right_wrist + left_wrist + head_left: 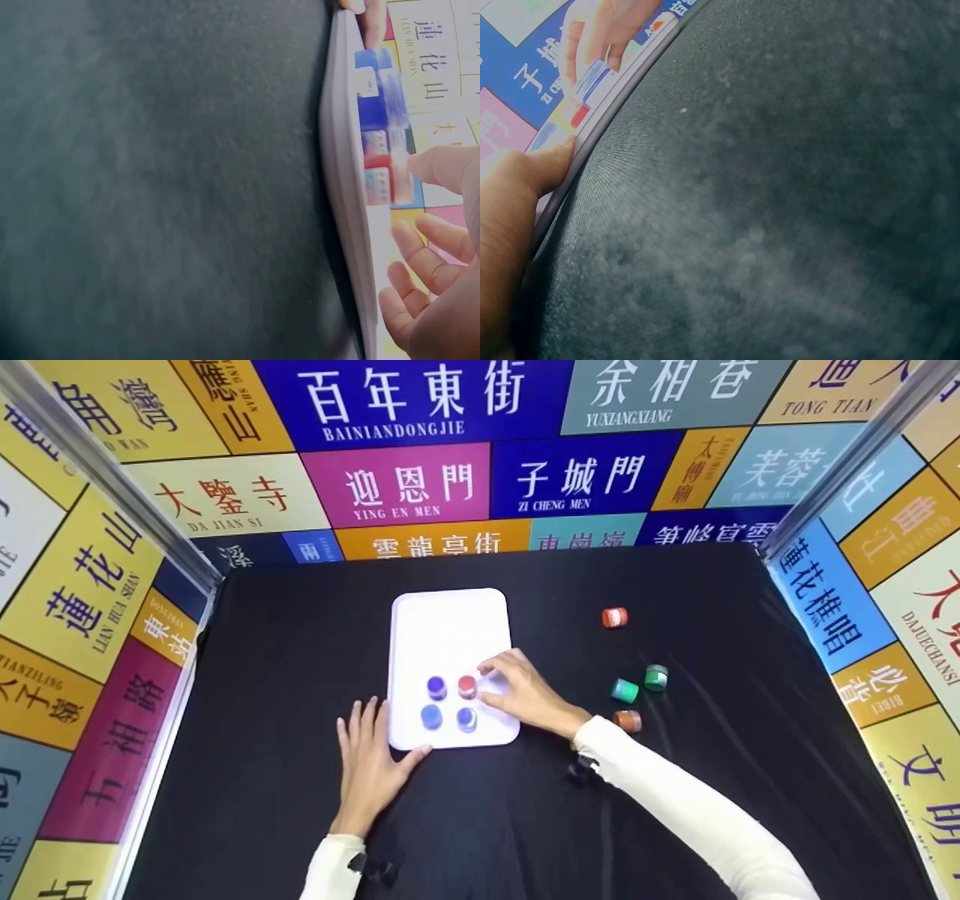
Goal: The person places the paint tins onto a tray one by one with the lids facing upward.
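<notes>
A white tray [450,630] lies on the black cloth. On its near half stand several small paint jars: a purple jar [436,688], a red jar [466,687], a light blue jar [431,717] and a blue jar [466,720]. My right hand [525,690] is just right of the red jar, thumb and fingers apart; in the right wrist view the thumb tip is close beside the red jar [379,184], and contact is unclear. My left hand [371,761] rests at the tray's near left corner, fingers spread along its left side and thumb [553,166] on the near edge.
Right of the tray lie more jars: a red-orange one [614,618] farther back, a light green one [625,691], a dark green one [656,678] and a brown-orange one [628,721] near my right sleeve. Printed panels [405,484] wall the back and sides.
</notes>
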Motion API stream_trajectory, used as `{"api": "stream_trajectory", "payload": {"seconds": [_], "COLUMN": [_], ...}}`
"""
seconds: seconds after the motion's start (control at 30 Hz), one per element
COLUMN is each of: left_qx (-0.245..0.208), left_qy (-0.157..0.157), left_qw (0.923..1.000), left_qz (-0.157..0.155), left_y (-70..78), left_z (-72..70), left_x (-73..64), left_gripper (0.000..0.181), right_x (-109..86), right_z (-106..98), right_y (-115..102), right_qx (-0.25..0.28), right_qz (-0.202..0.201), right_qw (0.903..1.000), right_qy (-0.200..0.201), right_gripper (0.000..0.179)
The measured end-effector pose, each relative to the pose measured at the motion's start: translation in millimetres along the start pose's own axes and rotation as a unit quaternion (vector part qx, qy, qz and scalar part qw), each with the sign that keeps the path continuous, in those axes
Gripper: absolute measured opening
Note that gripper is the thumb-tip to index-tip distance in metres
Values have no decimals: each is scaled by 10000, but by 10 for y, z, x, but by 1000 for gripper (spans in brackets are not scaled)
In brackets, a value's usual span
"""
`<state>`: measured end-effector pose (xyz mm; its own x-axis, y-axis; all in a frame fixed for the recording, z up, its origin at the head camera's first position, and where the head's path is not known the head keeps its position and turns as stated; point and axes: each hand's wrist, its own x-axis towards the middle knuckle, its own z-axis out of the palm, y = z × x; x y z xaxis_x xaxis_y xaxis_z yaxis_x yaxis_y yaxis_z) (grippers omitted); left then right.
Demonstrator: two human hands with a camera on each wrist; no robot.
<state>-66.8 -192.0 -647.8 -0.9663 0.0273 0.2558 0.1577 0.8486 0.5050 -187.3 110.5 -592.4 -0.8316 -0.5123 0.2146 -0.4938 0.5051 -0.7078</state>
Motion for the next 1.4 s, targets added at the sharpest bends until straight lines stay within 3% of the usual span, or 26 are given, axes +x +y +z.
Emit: {"api": "stream_trajectory", "payload": {"seconds": [0.53,0.83,1.13,1.4], "left_qx": [-73,-27,-4,-14], "left_qy": [159,78,85,40], "left_qw": [9998,9999,9999,10000], "left_qz": [125,88,76,59], "left_y": [-6,9,13,5], "left_z": [6,4,6,-7], "left_x": [-2,-2,-5,-4], "left_gripper": [107,106,106,107], "right_x": [-463,-874,-1138,-1372], "right_z": [-499,-578,-658,-659], "right_y": [52,180,215,205], "right_qx": [-34,-13,-289,-1014], "right_qz": [32,210,179,98], "right_qw": [9991,9976,9966,9923], "right_qy": [429,658,754,703], "right_gripper": [39,40,41,44]}}
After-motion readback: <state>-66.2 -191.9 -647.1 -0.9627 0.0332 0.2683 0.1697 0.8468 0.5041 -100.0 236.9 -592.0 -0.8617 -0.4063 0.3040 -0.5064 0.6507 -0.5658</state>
